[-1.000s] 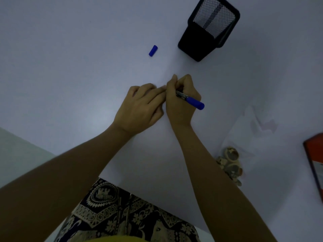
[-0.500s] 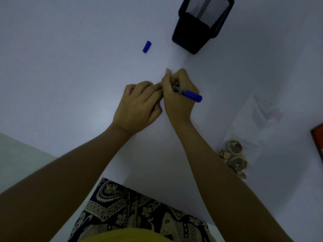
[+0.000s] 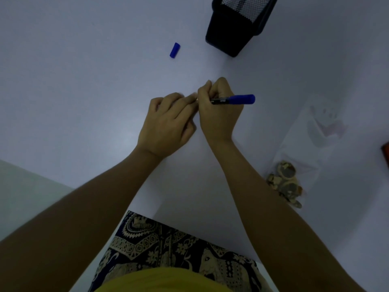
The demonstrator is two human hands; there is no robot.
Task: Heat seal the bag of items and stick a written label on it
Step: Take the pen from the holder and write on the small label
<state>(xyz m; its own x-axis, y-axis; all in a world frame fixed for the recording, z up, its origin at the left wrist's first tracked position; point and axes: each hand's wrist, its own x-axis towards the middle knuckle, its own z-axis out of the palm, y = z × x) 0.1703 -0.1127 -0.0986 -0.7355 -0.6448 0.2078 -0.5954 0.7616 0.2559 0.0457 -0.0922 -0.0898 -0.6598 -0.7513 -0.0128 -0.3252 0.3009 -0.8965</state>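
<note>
My right hand (image 3: 219, 110) grips a blue marker (image 3: 237, 99), its blue end pointing right and its tip hidden under the fingers at the table. My left hand (image 3: 168, 125) rests on the white table just left of it, fingers bent, fingertips touching the right hand; whatever lies beneath them is hidden. The marker's blue cap (image 3: 175, 50) lies loose farther back on the table. A clear plastic bag (image 3: 303, 148) lies at the right, with several small brown and beige items (image 3: 286, 184) bunched at its near end.
A black mesh pen holder (image 3: 233, 32) stands at the back, right of the cap. A red-orange object (image 3: 385, 152) shows at the right edge. The white table's (image 3: 84, 91) near edge runs diagonally past my lap.
The marker's rear end has swung from pointing down-right to level and pointing right. Both hands stay together at the same spot; the view has shifted slightly.
</note>
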